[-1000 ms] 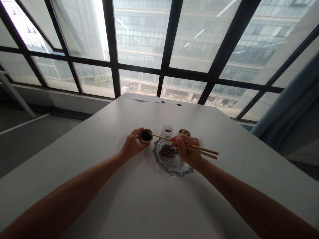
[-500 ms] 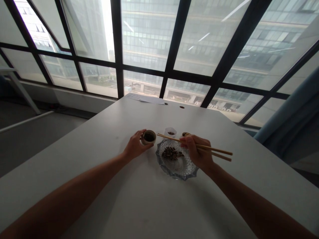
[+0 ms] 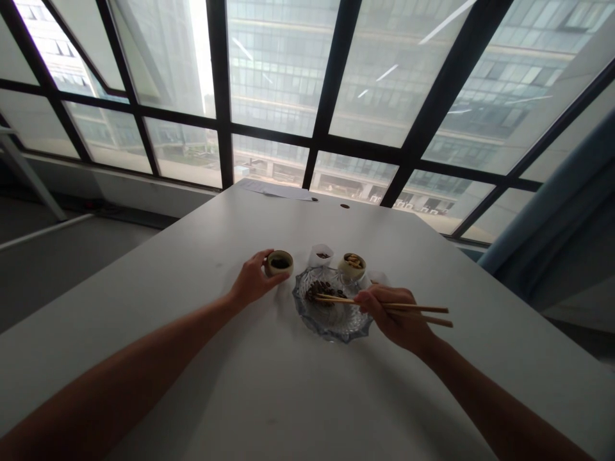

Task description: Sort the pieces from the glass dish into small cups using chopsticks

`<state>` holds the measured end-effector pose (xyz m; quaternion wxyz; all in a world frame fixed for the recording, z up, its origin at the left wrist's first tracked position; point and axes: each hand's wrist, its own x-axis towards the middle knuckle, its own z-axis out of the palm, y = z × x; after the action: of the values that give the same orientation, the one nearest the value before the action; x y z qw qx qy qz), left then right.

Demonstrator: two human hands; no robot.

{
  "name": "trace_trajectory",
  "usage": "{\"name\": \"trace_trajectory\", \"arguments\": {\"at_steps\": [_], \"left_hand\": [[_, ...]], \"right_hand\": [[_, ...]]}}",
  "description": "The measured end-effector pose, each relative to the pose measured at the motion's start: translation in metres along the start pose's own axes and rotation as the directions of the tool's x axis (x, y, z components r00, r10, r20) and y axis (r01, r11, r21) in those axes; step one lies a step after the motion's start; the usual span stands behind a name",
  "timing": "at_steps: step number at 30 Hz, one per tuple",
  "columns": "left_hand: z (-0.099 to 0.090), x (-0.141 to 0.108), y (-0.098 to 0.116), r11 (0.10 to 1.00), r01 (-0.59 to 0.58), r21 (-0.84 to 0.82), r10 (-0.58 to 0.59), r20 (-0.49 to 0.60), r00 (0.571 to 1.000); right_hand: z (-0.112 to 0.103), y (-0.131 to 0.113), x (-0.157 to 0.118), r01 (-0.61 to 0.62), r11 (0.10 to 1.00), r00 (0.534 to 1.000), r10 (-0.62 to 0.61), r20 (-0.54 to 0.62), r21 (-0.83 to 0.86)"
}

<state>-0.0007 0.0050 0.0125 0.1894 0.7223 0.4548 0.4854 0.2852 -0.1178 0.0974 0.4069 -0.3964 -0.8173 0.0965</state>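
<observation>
– Fingers of the right hand (image 3: 396, 317): what are they doing?
– Gripping a pair of slender, light-brown wooden chopsticks (image 3: 343, 300). The tips are down in a heap of small, dark, elongated seed-like pieces (image 3: 327, 288) on the clear glass dish with a scalloped rim (image 3: 307, 317).
– Which way does the heap lie from those fingers?
– Left and slightly farther away, on the dish's far left part. The right hand is nearer to it, though the left hand (image 3: 254, 278) is close by.
– And the left fingers?
– Curled around the small round cream-coloured cup with dark contents (image 3: 279, 271). It stands upright just beyond the dish's left edge, its mouth facing up.
– How do the chopsticks point?
– Tips left, butts right past the hand; their long axis runs almost straight across. Whether a piece is pinched between the tips, I can't tell. The pieces themselves lie at mixed angles.
</observation>
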Motion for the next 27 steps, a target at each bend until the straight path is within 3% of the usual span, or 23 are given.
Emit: {"name": "trace_trajectory", "arguments": {"at_steps": [5, 10, 14, 18, 24, 27], "left_hand": [[0.001, 0.000, -0.001, 1.000, 0.011, 0.003, -0.011, 0.005, 1.000], [0.002, 0.001, -0.002, 1.000, 0.023, -0.008, -0.023, 0.012, 1.000], [0.002, 0.000, -0.002, 0.999, 0.052, -0.002, -0.052, 0.020, 0.998], [0.001, 0.000, -0.001, 0.998, 0.066, 0.010, -0.066, 0.031, 0.997], [-0.001, 0.000, 0.000, 0.996, 0.082, 0.020, -0.082, 0.045, 0.996], [-0.001, 0.001, 0.000, 0.996, 0.089, 0.029, -0.091, 0.053, 0.994]], "right_hand": [[-0.002, 0.001, 0.000, -0.041, 0.999, 0.999, 0.041, 0.034, 0.000], [-0.003, 0.011, -0.007, -0.216, 0.969, 0.970, 0.227, -0.084, 0.119], [-0.002, 0.025, -0.014, -0.382, 0.881, 0.867, 0.446, -0.223, 0.279], [0.001, 0.038, -0.022, -0.444, 0.786, 0.753, 0.588, -0.295, 0.431], [0.014, 0.059, -0.042, -0.370, 0.604, 0.602, 0.735, -0.313, 0.706], [0.020, 0.069, -0.053, -0.327, 0.585, 0.589, 0.740, -0.324, 0.743]]}}
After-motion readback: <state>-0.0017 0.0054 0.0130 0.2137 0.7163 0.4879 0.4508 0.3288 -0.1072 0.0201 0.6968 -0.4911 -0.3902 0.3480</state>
